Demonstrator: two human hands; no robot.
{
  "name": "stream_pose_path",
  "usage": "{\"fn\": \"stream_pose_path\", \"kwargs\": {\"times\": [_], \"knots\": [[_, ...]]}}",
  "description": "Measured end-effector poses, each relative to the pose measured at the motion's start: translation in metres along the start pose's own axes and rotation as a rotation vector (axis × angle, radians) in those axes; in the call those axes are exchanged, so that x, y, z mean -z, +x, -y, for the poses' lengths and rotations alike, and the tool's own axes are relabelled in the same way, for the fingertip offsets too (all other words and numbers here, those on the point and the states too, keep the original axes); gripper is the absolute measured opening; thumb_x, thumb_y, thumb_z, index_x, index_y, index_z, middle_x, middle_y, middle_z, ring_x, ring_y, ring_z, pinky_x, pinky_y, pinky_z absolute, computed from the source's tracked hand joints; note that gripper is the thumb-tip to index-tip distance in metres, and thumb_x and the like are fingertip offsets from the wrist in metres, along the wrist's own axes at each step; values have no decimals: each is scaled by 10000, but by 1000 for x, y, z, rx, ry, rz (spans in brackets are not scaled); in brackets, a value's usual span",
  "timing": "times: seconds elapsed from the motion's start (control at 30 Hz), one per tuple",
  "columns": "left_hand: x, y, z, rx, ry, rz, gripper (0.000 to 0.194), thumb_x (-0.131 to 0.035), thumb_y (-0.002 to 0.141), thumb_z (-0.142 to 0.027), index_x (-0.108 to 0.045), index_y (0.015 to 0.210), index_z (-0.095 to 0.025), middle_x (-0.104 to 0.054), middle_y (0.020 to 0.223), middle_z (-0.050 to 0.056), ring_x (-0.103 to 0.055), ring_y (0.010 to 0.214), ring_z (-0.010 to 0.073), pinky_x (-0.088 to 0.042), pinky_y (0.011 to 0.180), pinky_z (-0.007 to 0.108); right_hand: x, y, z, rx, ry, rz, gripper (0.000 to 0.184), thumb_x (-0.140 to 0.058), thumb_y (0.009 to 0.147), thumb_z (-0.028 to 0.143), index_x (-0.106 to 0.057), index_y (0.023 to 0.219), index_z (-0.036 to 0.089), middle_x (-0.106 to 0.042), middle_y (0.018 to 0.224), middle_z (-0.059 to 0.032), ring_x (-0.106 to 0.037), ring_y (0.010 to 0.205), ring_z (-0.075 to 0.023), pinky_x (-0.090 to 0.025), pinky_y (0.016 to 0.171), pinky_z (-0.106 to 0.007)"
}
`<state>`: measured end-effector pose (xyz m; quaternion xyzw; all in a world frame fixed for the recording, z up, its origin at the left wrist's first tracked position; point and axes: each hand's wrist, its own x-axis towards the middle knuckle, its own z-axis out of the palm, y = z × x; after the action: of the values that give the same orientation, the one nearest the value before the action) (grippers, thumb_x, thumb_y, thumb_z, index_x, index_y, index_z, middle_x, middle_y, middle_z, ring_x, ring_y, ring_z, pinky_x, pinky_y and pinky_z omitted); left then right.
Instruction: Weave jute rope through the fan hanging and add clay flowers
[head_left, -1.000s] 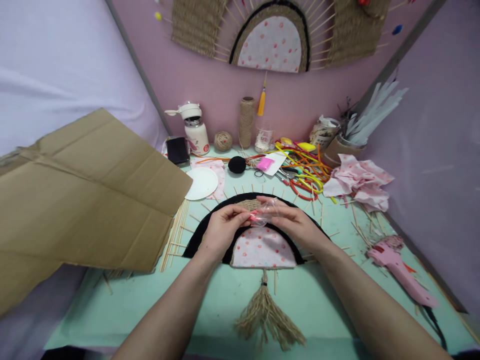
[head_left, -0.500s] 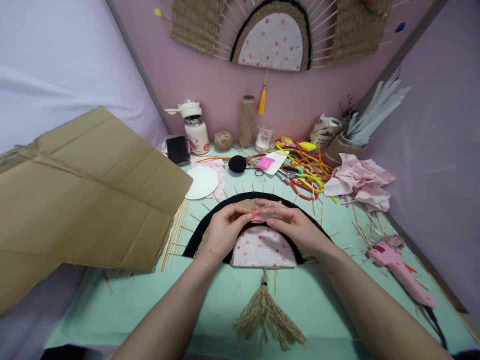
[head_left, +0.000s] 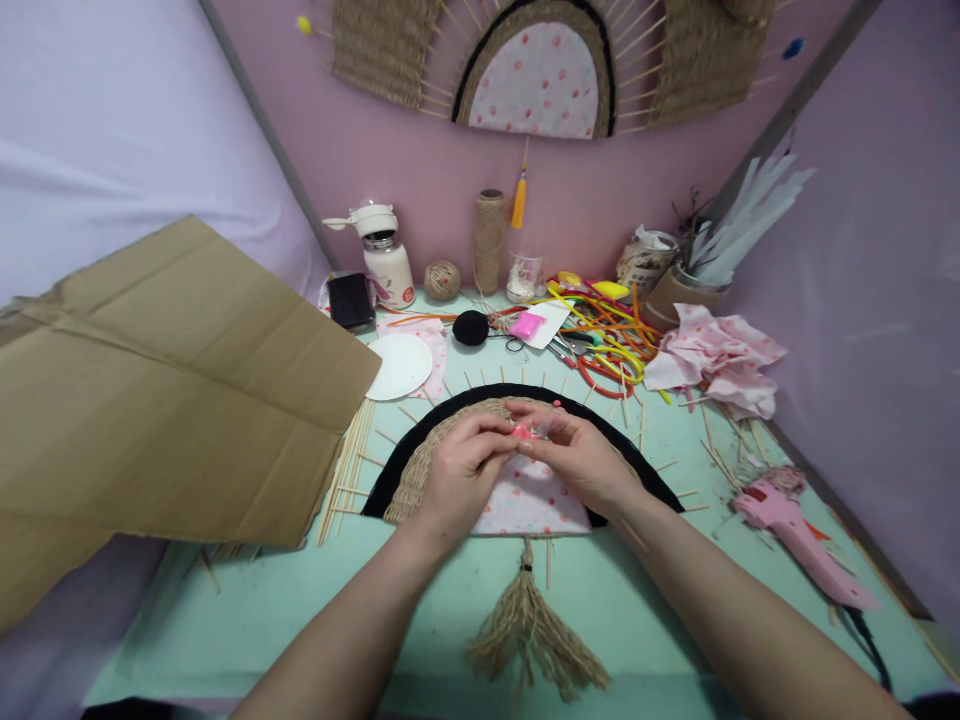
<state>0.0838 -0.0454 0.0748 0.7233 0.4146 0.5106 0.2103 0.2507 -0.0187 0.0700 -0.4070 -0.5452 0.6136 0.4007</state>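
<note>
Both my hands are raised over a half-round woven piece, fingertips almost meeting. My left hand (head_left: 461, 480) pinches a small bright pink lump in clear plastic wrap (head_left: 523, 430). From the other side, the thumb and fingers of my right hand (head_left: 589, 455) close on the same wrapped lump. Below lies the half-round woven piece (head_left: 420, 470), with a black outer band, thin sticks around its rim and a pink-dotted white cloth centre (head_left: 534, 508), partly covered by my hands. A twine tassel (head_left: 534, 630) hangs from its straight edge towards me.
Cardboard (head_left: 187, 390) rises at the left beside loose sticks (head_left: 346, 470). A pink glue gun (head_left: 802, 545) lies at the right. Behind are a white paper plate (head_left: 401, 366), a black ball (head_left: 471, 328), scissors (head_left: 607, 378), an uncapped bottle (head_left: 390, 272) and crumpled cloth (head_left: 716, 355).
My hands have shifted slightly right and closer together around the pink lump, and the clear plastic looks more bunched. More of the woven band shows beside my left hand.
</note>
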Motion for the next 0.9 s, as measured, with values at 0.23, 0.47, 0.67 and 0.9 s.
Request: {"fn": "stream_pose_path", "kwargs": {"times": [0.23,0.47,0.67,0.9], "knots": [[-2,0,-3,46,-15,-24,145,-614,775,-52,-661,794,-189,-660,871,38,-626,837,145,-514,762,309,-3,-3,5,41,-5,1,107,-717,727,321,-672,762,231,-550,1313,-46,-453,1266,-237,-325,1058,-421],[-1,-2,0,59,-1,-25,140,-622,768,-51,-658,781,-186,-646,872,39,-614,836,141,-508,754,303,-3,-3,7,21,-85,-11,113,-690,741,324,-689,815,238,-506,1367,-42,-459,1264,-224,-345,1046,-396],[-3,-1,-4,78,-39,0,174,-607,753,-21,-648,767,-190,-645,851,32,-614,828,146,-506,740,305,-6,-4,11,56,-122,55,152,-665,726,228,-564,616,205,-625,1214,-52,-441,1278,-227,-369,1011,-389],[1,1,0,132,-46,-31,100,-609,790,-104,-651,786,-195,-645,855,39,-607,835,160,-494,752,320,-6,-4,9,59,-86,-36,96,-690,738,322,-678,761,230,-529,1345,-47,-463,1256,-232,-352,1029,-399]]}}
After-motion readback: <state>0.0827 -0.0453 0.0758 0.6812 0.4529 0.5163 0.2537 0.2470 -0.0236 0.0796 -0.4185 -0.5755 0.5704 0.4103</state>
